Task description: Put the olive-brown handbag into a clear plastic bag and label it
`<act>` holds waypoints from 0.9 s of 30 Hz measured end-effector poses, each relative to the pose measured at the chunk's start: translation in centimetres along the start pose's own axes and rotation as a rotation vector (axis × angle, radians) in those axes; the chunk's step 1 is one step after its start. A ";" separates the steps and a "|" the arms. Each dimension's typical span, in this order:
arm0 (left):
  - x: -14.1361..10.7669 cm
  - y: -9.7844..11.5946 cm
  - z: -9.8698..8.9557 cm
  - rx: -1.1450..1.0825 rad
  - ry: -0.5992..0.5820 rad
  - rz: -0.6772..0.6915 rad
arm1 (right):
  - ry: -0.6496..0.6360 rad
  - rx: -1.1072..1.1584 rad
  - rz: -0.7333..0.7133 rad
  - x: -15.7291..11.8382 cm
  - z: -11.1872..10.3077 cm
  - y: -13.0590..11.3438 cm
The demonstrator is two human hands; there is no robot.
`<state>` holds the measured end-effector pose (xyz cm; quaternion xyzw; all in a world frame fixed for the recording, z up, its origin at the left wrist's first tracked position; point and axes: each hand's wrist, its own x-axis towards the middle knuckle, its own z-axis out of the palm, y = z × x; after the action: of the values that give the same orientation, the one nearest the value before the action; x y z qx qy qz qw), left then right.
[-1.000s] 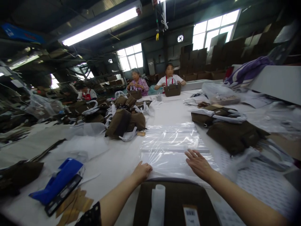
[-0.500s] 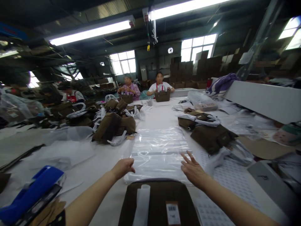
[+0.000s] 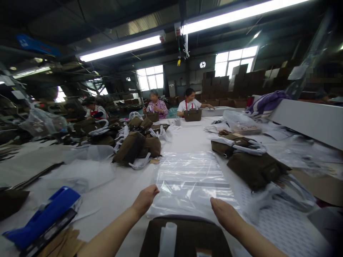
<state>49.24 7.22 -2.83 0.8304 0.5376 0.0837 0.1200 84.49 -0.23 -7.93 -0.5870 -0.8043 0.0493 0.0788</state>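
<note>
In the head view, the right hand (image 3: 227,215), spread before, now has its fingers pressed together at the right of the one plastic stack (image 3: 191,182); whether its thumb pinches film, I cannot tell. The left hand (image 3: 146,200) has curled its fingertips together at the left edge; any grip is unclear. One dark bag (image 3: 184,237) lies nearest, contents hidden. Of two people far at centre, the white-shirted person (image 3: 189,103) now stretches one arm right. Far right, one clear bag (image 3: 238,121) holds unclear contents.
</note>
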 end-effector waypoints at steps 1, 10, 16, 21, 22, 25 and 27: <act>0.0 0.1 0.1 -0.001 -0.013 0.010 | -0.010 0.031 0.014 0.2 0.3 0.1; -1.8 -1.2 1.9 -0.052 -0.176 0.078 | -0.152 0.150 0.197 -0.2 -0.3 1.0; -2.4 -3.3 1.2 -0.258 0.089 -0.211 | -0.021 0.098 0.238 -1.8 -0.7 2.7; -2.5 -3.2 1.2 -0.647 0.438 -0.561 | 0.124 0.090 0.252 -3.3 -0.8 3.5; -2.5 -2.9 1.3 -0.750 0.503 -0.625 | 0.159 0.143 0.299 -3.4 -0.7 3.5; -2.5 -1.8 1.4 -1.088 0.602 -0.755 | 0.316 0.451 0.541 -3.5 -0.1 3.4; -2.4 -1.0 1.0 -1.307 0.611 -0.765 | 0.522 0.714 0.720 -3.3 0.7 3.2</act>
<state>47.68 5.32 -4.12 0.2923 0.6356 0.5564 0.4484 88.39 -2.37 -9.40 -0.7537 -0.4408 0.1950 0.4467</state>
